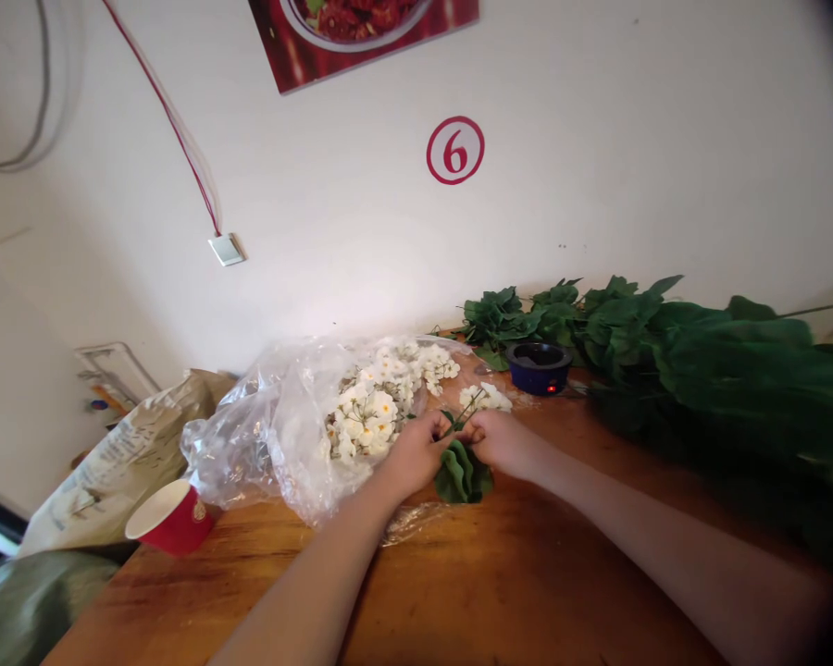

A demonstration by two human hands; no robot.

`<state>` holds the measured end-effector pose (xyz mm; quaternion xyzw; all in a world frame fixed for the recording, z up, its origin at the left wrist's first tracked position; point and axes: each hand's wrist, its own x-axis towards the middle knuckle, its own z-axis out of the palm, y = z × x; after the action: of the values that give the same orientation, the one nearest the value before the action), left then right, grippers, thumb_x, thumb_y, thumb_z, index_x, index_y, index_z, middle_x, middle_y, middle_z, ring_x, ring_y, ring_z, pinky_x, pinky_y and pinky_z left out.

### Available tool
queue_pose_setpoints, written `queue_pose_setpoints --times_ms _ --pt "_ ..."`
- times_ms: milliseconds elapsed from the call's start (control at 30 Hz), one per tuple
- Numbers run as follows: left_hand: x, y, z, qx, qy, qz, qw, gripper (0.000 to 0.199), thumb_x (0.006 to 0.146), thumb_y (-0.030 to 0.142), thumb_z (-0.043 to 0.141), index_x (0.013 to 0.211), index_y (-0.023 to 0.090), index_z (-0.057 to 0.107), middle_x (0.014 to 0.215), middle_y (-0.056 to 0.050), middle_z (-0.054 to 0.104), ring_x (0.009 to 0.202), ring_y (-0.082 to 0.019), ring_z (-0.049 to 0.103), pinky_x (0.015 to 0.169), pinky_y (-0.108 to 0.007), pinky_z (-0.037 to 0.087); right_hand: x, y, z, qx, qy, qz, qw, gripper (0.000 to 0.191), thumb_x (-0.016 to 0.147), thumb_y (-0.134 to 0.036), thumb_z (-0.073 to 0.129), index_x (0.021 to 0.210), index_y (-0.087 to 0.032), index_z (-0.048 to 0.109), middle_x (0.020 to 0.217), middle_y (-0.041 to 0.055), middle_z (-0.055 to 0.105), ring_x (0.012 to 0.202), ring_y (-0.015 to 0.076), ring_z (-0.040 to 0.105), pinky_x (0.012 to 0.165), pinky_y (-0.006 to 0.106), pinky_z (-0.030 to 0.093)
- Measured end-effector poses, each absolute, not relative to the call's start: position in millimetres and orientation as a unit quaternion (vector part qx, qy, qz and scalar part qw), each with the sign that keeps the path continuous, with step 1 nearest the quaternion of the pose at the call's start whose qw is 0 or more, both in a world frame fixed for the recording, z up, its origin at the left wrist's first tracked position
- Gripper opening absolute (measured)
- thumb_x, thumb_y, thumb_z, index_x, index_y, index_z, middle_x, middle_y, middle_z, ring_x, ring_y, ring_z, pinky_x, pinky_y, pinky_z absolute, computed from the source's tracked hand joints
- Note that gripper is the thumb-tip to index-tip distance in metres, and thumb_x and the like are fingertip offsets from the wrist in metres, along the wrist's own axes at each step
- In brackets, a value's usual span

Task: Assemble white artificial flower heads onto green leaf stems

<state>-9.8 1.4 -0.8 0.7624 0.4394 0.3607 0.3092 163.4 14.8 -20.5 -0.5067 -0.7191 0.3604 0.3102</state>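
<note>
Both my hands meet over the middle of the wooden table, pinching one green leafy stem [462, 474] between them. My left hand [422, 446] is closed on the stem from the left. From the right, the fingers of my right hand [494, 438] are closed at the same spot. Broad green leaves hang below the fingers, and thin stalks poke up above. Just beyond my hands lies a small cluster of white flowers [487, 398]. A larger heap of white flowers with yellow centres [369, 407] rests in a clear plastic bag [288, 435], left of my left hand.
A small blue pot with a red light [539, 368] stands behind my right hand. Green artificial foliage [708, 361] is piled along the right side. A red paper cup [173, 520] sits at the table's left edge, beside a beige sack [121, 462]. A white wall rises behind.
</note>
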Motion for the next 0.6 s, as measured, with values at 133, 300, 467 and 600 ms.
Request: queue_pose_setpoints --times_ms 133,300,467,600 --pt "-8.6 -0.2 -5.4 0.794 0.474 0.312 0.218 0.024 0.085 0.039 0.055 0.073 0.018 0.052 0.065 0.003 0.052 0.061 -0.012 0.045 0.057 -0.024 0.032 172.9 8.7 -6.8 -0.522 -0.768 0.25 0.273 0.007 0.069 -0.02 0.059 0.065 -0.017 0.064 0.064 0.0029 0.066 0.057 0.0134 0.055 0.049 0.023 0.031" --pt "-7.4 0.7 -17.1 0.815 0.493 0.264 0.152 0.021 0.086 0.04 0.054 0.08 0.02 0.054 0.072 0.0 0.059 0.065 -0.014 0.052 0.058 -0.024 0.033 182.8 -2.3 22.7 -0.553 -0.769 0.162 0.277 0.014 0.073 -0.019 0.055 0.064 -0.019 0.067 0.063 0.002 0.066 0.058 0.0141 0.056 0.051 0.025 0.03" --pt "-6.4 2.5 -24.7 0.822 0.511 0.24 0.076 0.017 0.086 0.037 0.054 0.083 0.021 0.055 0.074 -0.001 0.061 0.066 -0.016 0.054 0.058 -0.026 0.031 172.6 -7.9 27.8 -0.51 -0.77 0.111 0.368 0.021 0.084 -0.03 0.05 0.079 -0.02 0.069 0.072 0.0021 0.067 0.068 0.0162 0.059 0.06 0.025 0.039" --pt "-6.6 3.8 -25.0 0.829 0.504 0.233 0.06 0.016 0.085 0.037 0.055 0.086 0.02 0.057 0.078 -0.003 0.064 0.069 -0.018 0.056 0.059 -0.027 0.032 154.4 17.6 23.2 -0.462 -0.801 0.022 0.38 0.022 0.084 -0.024 0.052 0.093 -0.016 0.069 0.1 0.0102 0.068 0.101 0.0232 0.057 0.091 0.033 0.04"
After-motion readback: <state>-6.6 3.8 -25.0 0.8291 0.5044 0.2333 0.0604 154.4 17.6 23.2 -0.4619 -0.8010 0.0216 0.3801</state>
